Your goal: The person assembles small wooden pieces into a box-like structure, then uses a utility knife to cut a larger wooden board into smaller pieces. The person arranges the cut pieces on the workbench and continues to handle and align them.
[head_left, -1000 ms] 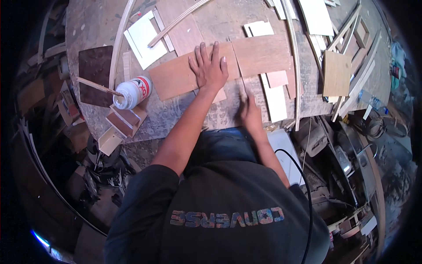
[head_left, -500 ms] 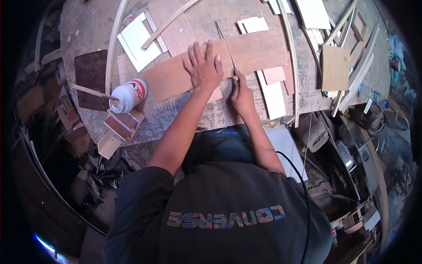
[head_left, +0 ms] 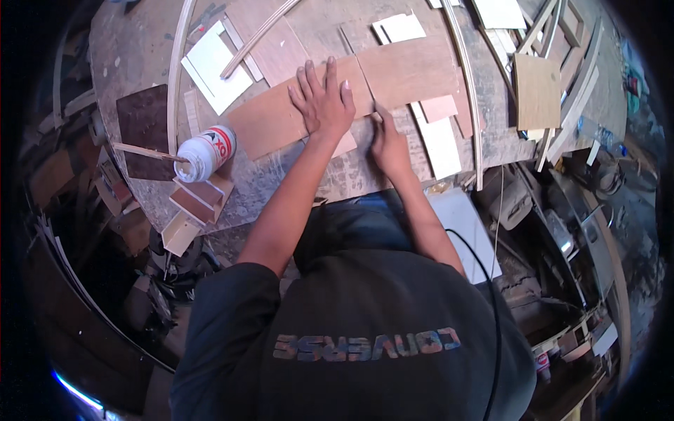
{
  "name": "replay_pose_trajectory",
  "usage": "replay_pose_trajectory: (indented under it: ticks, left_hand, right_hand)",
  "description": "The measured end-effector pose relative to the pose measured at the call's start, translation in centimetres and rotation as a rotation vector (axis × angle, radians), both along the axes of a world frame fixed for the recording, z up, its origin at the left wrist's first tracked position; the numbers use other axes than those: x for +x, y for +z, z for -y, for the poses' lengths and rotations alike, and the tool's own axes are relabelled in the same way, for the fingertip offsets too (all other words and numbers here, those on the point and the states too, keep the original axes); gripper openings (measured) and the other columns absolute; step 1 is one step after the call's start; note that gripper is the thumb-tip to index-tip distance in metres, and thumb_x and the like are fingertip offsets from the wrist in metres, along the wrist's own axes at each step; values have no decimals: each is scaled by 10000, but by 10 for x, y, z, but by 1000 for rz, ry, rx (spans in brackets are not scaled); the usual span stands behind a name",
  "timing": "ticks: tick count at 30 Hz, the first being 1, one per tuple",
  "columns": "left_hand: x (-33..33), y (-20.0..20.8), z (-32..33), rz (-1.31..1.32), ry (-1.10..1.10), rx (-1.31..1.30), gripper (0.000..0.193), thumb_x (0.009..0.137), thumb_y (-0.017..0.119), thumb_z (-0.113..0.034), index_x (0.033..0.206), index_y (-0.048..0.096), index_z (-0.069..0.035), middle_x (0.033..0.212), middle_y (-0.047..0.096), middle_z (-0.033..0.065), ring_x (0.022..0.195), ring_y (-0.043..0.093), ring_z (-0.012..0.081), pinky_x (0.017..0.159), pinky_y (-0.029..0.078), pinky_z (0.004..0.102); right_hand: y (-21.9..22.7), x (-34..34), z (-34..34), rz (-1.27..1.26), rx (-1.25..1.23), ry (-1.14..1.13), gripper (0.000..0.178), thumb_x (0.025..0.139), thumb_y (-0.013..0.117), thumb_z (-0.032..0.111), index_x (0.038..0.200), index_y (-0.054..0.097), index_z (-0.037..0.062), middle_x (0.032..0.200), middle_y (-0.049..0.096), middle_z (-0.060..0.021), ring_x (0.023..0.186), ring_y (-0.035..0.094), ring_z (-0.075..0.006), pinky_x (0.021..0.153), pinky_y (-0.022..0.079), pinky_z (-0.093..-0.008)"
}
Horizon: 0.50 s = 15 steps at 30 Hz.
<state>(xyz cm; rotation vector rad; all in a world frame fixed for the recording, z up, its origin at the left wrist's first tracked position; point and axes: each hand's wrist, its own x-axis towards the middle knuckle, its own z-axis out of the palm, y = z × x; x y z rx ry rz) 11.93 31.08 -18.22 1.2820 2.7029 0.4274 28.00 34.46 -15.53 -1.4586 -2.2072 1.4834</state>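
Note:
A long, thin brown plywood strip (head_left: 411, 70) lies slantwise across the workbench. My left hand (head_left: 324, 102) presses flat on it with the fingers spread. My right hand (head_left: 388, 144) is closed around a slim dark blade-like tool (head_left: 375, 107) at the strip's near edge. From its tip a narrow dark line crosses the strip and shows again beyond the far edge; I cannot tell how much of it is blade and how much is a cut. Pinkish and white offcuts (head_left: 441, 144) lie partly under the strip.
A white glue bottle (head_left: 207, 154) with a stick across its mouth stands at the left near edge, by small wooden pieces (head_left: 193, 200). Long wood strips (head_left: 463, 84) and a square wooden panel (head_left: 537, 91) are on the right. A dark panel (head_left: 142, 130) lies far left.
The whole view has shifted slightly. My left hand stays flat on the plywood strip, and my right hand keeps its grip at the near edge with little visible movement.

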Motion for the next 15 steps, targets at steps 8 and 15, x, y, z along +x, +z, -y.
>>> replay_pose_trajectory:
  ticks: [8, 15]
  left_hand:
    - [1, 2, 2, 14, -3, 11, 614, 971, 487, -391, 1536, 378, -177, 1549, 301, 255, 1468, 205, 430, 1157, 69, 653]
    - [-11, -4, -15, -15, 7, 70, 613, 965, 496, -400, 1531, 392, -188, 1548, 306, 252, 1469, 210, 423, 1152, 86, 663]
  right_hand:
    - [6, 23, 18, 64, -25, -8, 547, 950, 474, 48, 1481, 407, 162, 786, 623, -353, 771, 638, -519, 686, 497, -582]
    - [4, 36, 24, -130, 231, 2, 433, 1006, 449, 82, 1435, 432, 136, 920, 638, -357, 841, 622, -536, 698, 501, -567]
